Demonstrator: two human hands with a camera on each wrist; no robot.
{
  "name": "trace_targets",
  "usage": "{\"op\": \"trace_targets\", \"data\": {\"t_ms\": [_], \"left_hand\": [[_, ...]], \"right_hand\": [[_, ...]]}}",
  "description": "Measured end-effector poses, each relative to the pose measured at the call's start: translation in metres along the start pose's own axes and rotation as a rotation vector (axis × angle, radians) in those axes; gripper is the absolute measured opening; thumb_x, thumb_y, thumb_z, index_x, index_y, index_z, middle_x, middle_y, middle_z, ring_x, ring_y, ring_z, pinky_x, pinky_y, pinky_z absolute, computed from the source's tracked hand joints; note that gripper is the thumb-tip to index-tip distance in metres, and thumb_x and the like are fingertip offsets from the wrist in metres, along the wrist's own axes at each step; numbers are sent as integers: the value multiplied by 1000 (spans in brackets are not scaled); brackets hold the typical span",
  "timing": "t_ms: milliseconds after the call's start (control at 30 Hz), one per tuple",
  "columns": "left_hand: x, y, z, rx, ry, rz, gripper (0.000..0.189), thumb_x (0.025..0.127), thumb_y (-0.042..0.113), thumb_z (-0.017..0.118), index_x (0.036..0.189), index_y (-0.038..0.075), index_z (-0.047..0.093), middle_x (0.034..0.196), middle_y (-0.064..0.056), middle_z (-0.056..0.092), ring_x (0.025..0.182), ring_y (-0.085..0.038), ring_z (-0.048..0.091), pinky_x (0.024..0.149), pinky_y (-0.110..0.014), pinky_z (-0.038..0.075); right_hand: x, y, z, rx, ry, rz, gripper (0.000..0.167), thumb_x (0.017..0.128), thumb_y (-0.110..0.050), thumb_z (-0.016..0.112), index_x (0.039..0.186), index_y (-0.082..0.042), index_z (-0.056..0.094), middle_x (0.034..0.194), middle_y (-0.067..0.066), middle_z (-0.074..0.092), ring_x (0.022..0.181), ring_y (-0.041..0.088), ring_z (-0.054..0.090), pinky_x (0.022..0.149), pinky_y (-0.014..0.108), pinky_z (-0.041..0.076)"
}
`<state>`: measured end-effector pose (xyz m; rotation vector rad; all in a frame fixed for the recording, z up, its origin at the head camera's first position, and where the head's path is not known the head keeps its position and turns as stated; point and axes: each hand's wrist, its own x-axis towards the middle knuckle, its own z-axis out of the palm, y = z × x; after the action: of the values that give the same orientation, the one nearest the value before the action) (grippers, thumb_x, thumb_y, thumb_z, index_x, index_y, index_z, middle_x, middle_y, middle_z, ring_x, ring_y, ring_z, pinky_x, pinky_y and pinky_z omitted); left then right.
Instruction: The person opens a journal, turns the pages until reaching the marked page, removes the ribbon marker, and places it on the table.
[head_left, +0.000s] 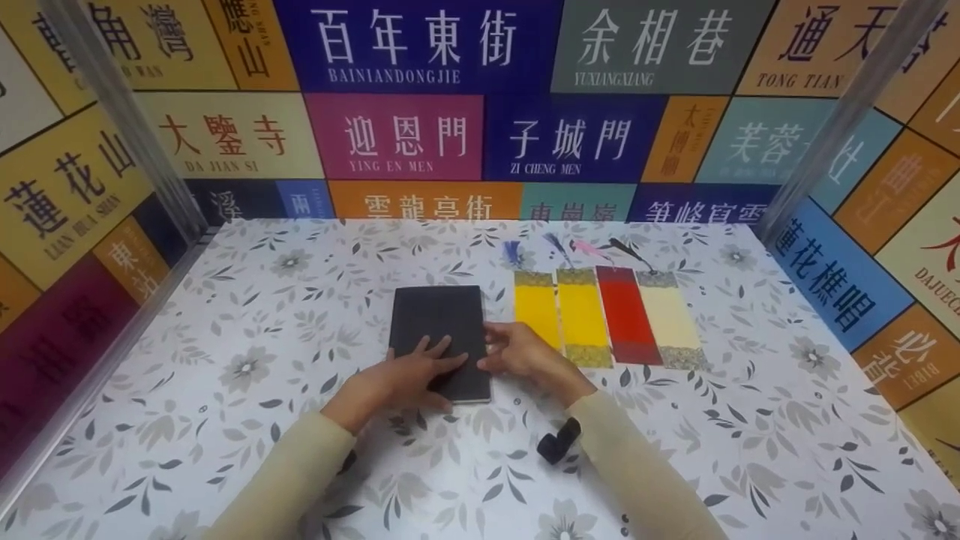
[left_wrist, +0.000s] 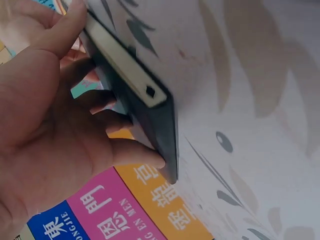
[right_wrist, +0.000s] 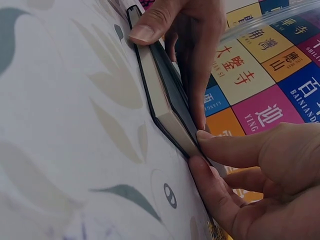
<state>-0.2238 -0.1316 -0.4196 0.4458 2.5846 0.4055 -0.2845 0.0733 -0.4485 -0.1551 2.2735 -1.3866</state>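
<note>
A black-covered notebook (head_left: 435,315) with cream page edges lies closed on the patterned tabletop. Across its cover rests my left hand (head_left: 412,371), fingers spread, its thumb at the near edge; the left wrist view shows this hand (left_wrist: 55,100) with its fingertips touching the cover. At the notebook's right side, my right hand (head_left: 529,352) has its thumb and index finger at the edge. In the right wrist view, the right hand (right_wrist: 250,175) pinches the edge of the notebook (right_wrist: 165,100), thumb on the cover side and index finger below. Its other fingers are curled and partly hidden.
Right of the notebook lie two yellow bookmarks (head_left: 581,311), a red bookmark (head_left: 628,315) and a cream bookmark (head_left: 671,319), all tasselled. The right forearm passes close to them. Panels with Chinese lettering (head_left: 405,135) stand behind the floral tabletop (head_left: 300,465).
</note>
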Motion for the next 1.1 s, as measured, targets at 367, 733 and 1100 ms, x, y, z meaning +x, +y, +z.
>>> {"op": "trace_targets", "data": {"t_ms": [367,733,1100], "left_hand": [[-2,-2,4,50,-15,13,77,93,56,61,158,38,24,171,-2,4,158,-34,0,122,-70,6],[3,2,-4,166,-39,33,59,104,49,46,158,37,26,171,-2,9,158,-35,8,123,-65,17],[5,-10,-52,313,-13,23,61,102,42,54,156,19,36,166,-15,25,149,-43,32,119,-57,34]], "right_hand": [[-4,2,6,5,40,-51,73,82,8,72,148,-9,49,122,14,67,86,16,64,74,25,59],[-4,-1,-2,39,41,36,66,86,2,70,148,-8,49,134,12,64,103,20,68,89,29,60],[-8,-5,-36,-143,53,143,52,97,-39,64,145,-24,53,117,9,70,68,20,60,62,26,55]]}}
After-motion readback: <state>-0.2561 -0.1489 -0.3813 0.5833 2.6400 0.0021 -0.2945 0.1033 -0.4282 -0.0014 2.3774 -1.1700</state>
